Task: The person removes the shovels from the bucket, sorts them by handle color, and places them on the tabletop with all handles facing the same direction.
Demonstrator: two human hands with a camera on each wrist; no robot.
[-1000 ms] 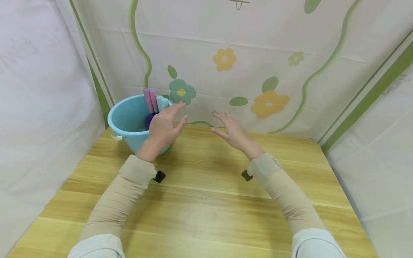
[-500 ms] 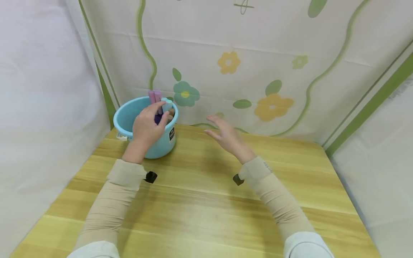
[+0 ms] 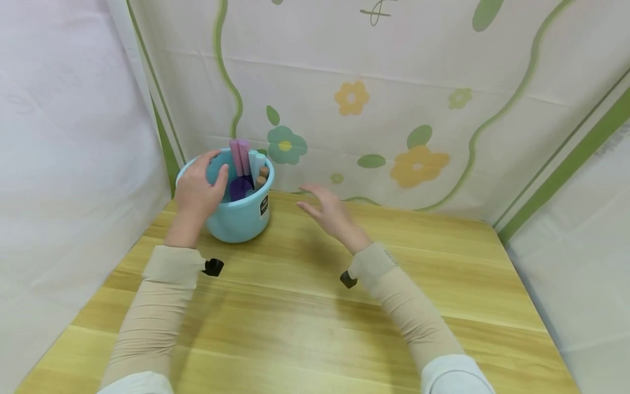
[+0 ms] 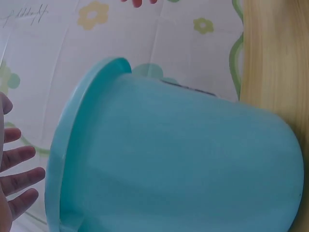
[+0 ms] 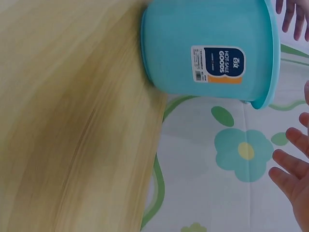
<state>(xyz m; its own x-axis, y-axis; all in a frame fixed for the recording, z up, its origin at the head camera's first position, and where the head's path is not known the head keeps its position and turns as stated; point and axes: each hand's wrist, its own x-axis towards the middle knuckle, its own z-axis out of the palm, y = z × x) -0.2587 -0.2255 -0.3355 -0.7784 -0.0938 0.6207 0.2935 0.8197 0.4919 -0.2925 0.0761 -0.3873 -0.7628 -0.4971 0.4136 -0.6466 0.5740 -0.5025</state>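
Observation:
A light blue bucket [image 3: 238, 223] stands upright at the back left of the table. Out of it stick two pink-purple handles [image 3: 237, 158], two pale blue handles [image 3: 256, 164] and brown rounded ends [image 3: 262, 179]. Deeper inside shows a dark purple part [image 3: 240, 189]; the rest of these things is hidden. My left hand [image 3: 194, 189] is at the bucket's left rim, fingers spread and holding nothing; in the left wrist view its fingers [image 4: 21, 181] stay apart from the rim. Right of the bucket, my right hand [image 3: 328, 212] hovers with fingers extended, apart from it.
The wood-grain table [image 3: 305, 328] runs up to a white flowered cloth [image 3: 305, 98] at the back. Cloth also hangs on both sides. A printed label [image 5: 218, 64] faces right on the bucket. A small black camera [image 3: 213, 267] sits at the left wrist.
My left hand has moved left, from beside the handles, across the bucket's opening to its left rim. My right hand has shifted left toward the bucket. The view has turned slightly.

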